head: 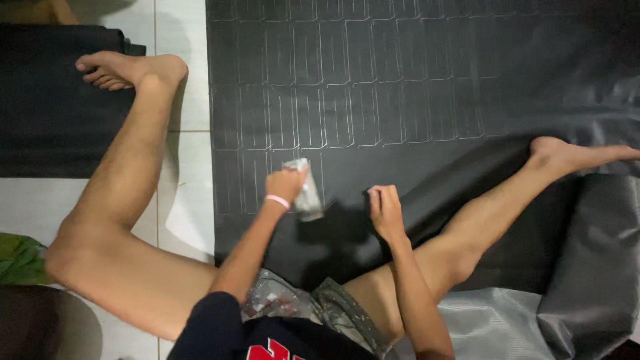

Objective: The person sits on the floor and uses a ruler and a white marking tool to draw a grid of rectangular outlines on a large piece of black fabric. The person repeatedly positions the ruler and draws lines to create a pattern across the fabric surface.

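- We see our left hand closed around a small flat template, pale and shiny, tilted up off the black sheet spread on the floor.
- Our right hand is loosely curled, fingertips pinched together; whether it holds a marker or chalk we cannot tell.
- The template sits just left of our right hand, near but apart from it, above the lowest row of white outlines drawn on the sheet.
- We judge the template light and fairly stiff, perhaps slippery; gripping its upper edge, as now, looks right.
- The sheet looks thin, limp and smooth, creasing where it runs over our right leg; we would take it by an edge.
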